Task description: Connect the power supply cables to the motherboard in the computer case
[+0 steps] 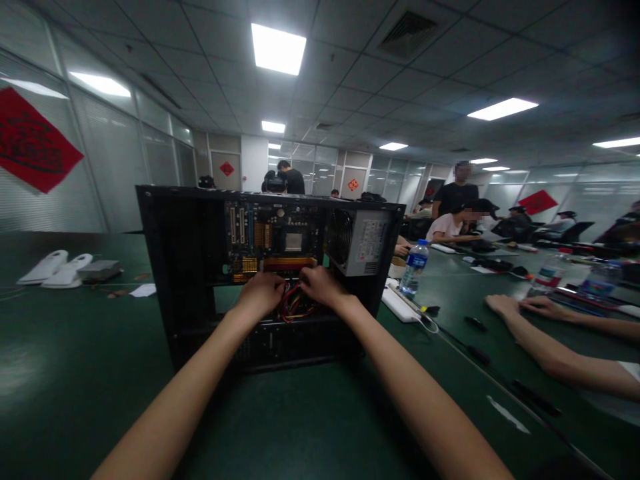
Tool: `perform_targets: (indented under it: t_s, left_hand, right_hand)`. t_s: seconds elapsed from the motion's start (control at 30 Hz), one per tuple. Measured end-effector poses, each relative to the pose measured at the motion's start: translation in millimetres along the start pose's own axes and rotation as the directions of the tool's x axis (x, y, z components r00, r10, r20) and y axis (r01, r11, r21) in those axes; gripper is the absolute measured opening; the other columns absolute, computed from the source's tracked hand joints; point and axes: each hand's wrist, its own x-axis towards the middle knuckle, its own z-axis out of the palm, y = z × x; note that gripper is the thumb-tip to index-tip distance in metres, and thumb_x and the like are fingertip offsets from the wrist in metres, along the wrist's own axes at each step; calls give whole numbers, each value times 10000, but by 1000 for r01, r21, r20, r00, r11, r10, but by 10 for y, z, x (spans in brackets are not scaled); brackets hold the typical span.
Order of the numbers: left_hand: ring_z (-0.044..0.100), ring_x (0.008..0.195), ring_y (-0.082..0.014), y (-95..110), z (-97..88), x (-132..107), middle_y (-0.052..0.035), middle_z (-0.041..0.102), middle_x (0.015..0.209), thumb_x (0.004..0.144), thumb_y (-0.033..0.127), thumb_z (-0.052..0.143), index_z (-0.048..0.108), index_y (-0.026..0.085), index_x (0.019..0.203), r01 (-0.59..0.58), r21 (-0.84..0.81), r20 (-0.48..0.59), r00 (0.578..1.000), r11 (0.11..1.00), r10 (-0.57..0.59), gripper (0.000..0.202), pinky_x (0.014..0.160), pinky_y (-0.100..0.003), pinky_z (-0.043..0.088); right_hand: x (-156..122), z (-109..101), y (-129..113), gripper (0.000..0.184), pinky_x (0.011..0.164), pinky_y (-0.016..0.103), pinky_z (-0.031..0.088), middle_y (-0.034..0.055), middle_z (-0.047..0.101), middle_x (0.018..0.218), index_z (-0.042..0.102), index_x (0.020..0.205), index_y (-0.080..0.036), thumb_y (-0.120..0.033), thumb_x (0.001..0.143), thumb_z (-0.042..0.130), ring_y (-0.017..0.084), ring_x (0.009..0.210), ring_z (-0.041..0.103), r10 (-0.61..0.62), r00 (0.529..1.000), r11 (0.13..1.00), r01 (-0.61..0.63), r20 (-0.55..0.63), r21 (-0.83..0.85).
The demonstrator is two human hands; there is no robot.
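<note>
square ceiling lights [279, 49] shine over a wide office, and a green bench [280, 427] fills the near part of the head view. on it stands an open black computer case [183, 267], upright, its inside facing the person. a motherboard [280, 220] sits in the upper middle, with a grey power supply [369, 243] to its right. below the motherboard, red, yellow and dark cables [295, 310] lie bunched between the two hands. the left hand [261, 292] has its fingers bent inward at the left of the bunch; the right hand [324, 285] has its fingers curled at the right, close to the left. each grip looks nearly closed, but i cannot tell whether either has hold of a cable. right of the case are a water bottle [415, 270] and a white power strip [399, 307]; farther right, another person's hand [504, 307] rests on the bench.
</note>
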Motion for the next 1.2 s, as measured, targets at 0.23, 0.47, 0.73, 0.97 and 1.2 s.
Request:
perform_targets:
  t_s: [0.23,0.47,0.73,0.97,1.2]
  left_hand:
    - [698,1021,-258,44,-57,-26,-75,760,1103,941,299,481,738,248,1122,40,76,-14,999,996,-39,319,836,-334,515]
    - [697,1043,-259,70,-62,-28,-66,758,1123,951,282,498,755,268,1104,14,129,3,1000,992,-14,300,865,-339,516]
    - [705,1015,-310,114,-68,37,-140,754,1058,963,266,467,760,191,1026,-56,234,62,997,971,43,308,827,-370,516]
    - [714,978,-325,149,-84,142,-218,737,1041,949,219,441,751,112,1001,-84,259,152,987,962,45,332,789,-365,506]
    - [711,998,-296,81,1,187,-211,747,1033,935,188,462,774,130,987,-64,233,123,992,970,35,322,815,-335,493]
  right_hand:
    - [12,-2,29,159,725,253,447,102,741,951,712,987,-146,-205,910,586,201,898,690,29,999,997,-32,37,76]
    - [-2,-67,-6,186,743,260,447,110,745,996,724,1019,-148,-217,927,578,211,943,687,61,995,995,-67,84,73]
    - [7,-85,-14,242,779,276,467,122,747,1041,747,1041,-149,-217,928,545,229,986,691,12,992,1000,-15,125,22]
    - [9,-62,-22,267,832,281,476,132,732,1083,744,1061,-156,-214,932,517,239,1046,677,-9,992,1000,9,128,0]
    - [22,-38,-20,256,767,280,472,128,743,1018,736,1013,-156,-230,931,505,240,973,698,-5,990,1000,10,143,-29]
